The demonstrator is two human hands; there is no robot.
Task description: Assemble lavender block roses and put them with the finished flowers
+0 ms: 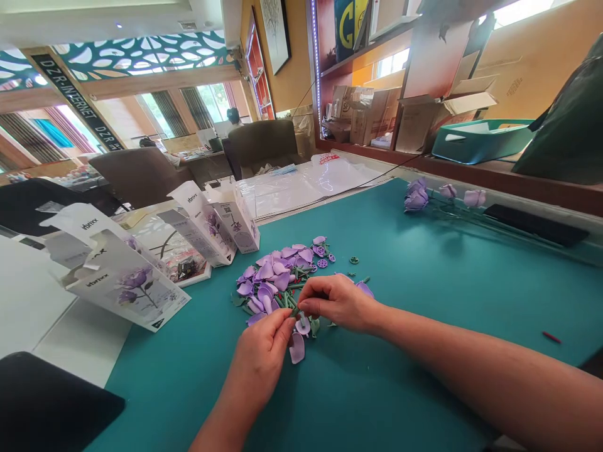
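Observation:
Over the near edge of a pile of purple plastic petals [266,273], my two hands meet, fingertips close together. My left hand [264,351] pinches a small green stem piece [294,311] between thumb and forefinger. Touching the same piece from the other side, my right hand [340,302] is closed in a pinch. The far end of the piece is hidden by my fingers. Just below them lie pale purple petals [296,348] and a green leaf piece [315,326]. Purple wheel-shaped parts [322,263] sit at the pile's far right.
Opened white flower boxes [136,292] stand left on the green mat [405,389]. Finished-looking purple roses [416,196] lie at the back right near a black flat object [534,225]. A small green ring [353,259] and a red stick [551,337] lie apart.

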